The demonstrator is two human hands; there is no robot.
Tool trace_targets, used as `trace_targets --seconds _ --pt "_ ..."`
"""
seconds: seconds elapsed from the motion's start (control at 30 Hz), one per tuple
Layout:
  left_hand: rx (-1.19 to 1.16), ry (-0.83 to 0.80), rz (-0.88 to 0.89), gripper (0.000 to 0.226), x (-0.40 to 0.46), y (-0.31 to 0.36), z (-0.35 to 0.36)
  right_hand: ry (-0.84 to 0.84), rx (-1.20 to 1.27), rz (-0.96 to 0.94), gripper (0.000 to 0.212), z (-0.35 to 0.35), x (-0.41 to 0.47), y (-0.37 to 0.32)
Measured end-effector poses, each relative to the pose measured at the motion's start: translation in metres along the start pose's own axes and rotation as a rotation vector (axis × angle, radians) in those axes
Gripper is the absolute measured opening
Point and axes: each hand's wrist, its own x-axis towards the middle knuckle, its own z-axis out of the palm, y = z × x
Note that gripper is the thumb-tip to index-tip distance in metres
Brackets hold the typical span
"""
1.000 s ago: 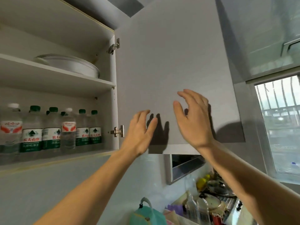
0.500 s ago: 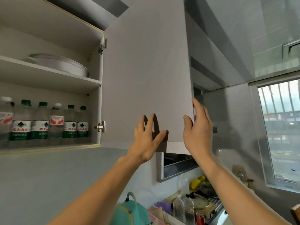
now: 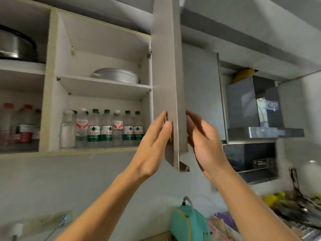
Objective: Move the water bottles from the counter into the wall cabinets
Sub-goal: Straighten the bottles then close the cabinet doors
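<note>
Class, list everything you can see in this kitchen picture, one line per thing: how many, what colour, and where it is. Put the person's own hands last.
water bottles: eight or so, clear with green or white caps, lower shelf of the open cabinet
cabinet door: one, grey, swung out edge-on between the hands
metal pan: one, silver, upper shelf of the same cabinet
red-capped bottles: a few, blurred, lower shelf of the left compartment
dark pot: one, upper shelf, far left
range hood: one, steel and dark, right of the door
teal bag: one, on the counter below
left hand: fingers straight, on the door's inner face
right hand: fingers relaxed, at the door's outer face
</note>
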Motion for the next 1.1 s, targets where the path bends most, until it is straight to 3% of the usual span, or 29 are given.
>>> trace_targets --seconds 0.07,0.23,0.3,0.4,0.47,0.6,0.8,0.97,1.1 --pt "0.020 -0.003 0.001 0.061 -0.008 0.012 -0.026 -0.026 0.051 -0.004 0.032 0.026 0.003 0.013" --pt "0.125 -0.003 0.068 0.047 -0.031 0.036 -0.090 -0.061 0.086 -0.039 0.043 0.092 0.008 0.042" --pt "0.224 0.028 0.105 0.044 -0.037 0.037 -0.116 -0.056 0.010 -0.103 0.043 0.117 0.010 0.054" --pt "0.383 0.092 0.116 0.065 -0.045 0.030 -0.151 -0.069 -0.105 -0.173 0.044 0.149 0.014 0.074" --pt "0.477 0.151 0.082 0.075 -0.052 0.021 -0.174 -0.079 -0.201 -0.161 0.048 0.169 0.018 0.088" --pt "0.713 0.266 0.046 0.073 -0.057 -0.002 -0.215 -0.089 -0.327 -0.066 0.062 0.201 0.029 0.125" --pt "0.791 0.385 -0.067 0.076 -0.055 -0.049 -0.280 -0.065 -0.497 0.014 0.071 0.238 0.044 0.186" --pt "0.605 0.321 -0.087 0.092 -0.047 -0.088 -0.326 -0.038 -0.604 -0.017 0.079 0.264 0.057 0.220" --pt "0.804 0.407 -0.086 0.103 -0.037 -0.126 -0.356 -0.020 -0.679 -0.035 0.083 0.283 0.067 0.242"
